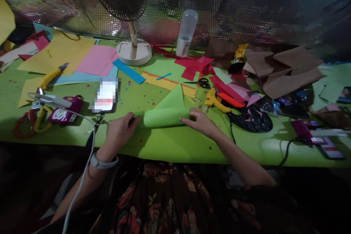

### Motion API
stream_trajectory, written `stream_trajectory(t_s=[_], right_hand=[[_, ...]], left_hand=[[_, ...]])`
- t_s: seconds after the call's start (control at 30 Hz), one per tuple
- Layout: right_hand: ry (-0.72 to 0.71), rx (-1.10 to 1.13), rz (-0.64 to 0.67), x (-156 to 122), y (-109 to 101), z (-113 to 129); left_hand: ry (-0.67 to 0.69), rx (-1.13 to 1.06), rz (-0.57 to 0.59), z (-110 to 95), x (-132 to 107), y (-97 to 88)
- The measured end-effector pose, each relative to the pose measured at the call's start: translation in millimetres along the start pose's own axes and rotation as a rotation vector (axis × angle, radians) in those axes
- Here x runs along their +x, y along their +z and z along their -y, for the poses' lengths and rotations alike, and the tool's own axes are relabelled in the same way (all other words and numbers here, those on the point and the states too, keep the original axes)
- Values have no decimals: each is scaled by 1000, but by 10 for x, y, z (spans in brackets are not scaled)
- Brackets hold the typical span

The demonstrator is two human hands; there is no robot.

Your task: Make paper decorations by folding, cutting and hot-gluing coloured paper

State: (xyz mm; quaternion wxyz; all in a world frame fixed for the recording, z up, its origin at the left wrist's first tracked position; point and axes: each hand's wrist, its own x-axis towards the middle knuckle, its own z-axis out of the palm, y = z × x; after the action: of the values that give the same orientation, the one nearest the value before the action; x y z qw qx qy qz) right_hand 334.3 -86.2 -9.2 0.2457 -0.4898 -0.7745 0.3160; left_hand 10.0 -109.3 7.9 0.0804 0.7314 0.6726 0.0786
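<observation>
A sheet of light green paper (167, 117), curled into a roll, lies crosswise at the front of the green table, and a pointed flap of it stands up behind the roll. At its left end my left hand (124, 126) pinches the edge between thumb and fingers. My right hand (199, 121) grips the right end, thumb below and fingers above. A yellow glue gun (215, 101) lies just beyond my right hand, close to dark-handled scissors (201, 82). Behind my left hand is a phone (105, 95) with a lit screen.
A fan (134, 52) and a clear bottle (187, 33) stand at the back. Coloured paper and brown paper (290, 67) lie around. Yellow-handled pliers (53, 75) and a purple device (65, 110) are at left. A white cable (82, 175) hangs over the front edge by my left arm.
</observation>
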Motion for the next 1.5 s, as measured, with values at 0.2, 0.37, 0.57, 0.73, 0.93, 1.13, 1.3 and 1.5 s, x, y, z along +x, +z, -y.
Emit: stream_trajectory(t_s=[0.2,0.37,0.57,0.73,0.93,1.13,1.3,1.5], right_hand=[[73,-266,-283,44,219,-48],[82,-387,-322,40,279,-34],[113,-425,-291,94,253,-10],[113,-455,-287,95,262,2],[95,-494,-311,81,297,-13],[94,-509,-312,72,297,-8],[104,-488,-298,55,295,1],[110,-521,-287,49,299,-15]], left_hand=[[-46,138,21,-98,20,-11],[-89,193,30,-155,33,4],[-130,235,45,-199,70,9],[-151,85,-33,-134,54,14],[133,-134,-555,-243,-256,125],[575,-105,-103,-507,-420,375],[553,-85,-72,-504,-377,416],[533,-76,-67,-531,-389,412]])
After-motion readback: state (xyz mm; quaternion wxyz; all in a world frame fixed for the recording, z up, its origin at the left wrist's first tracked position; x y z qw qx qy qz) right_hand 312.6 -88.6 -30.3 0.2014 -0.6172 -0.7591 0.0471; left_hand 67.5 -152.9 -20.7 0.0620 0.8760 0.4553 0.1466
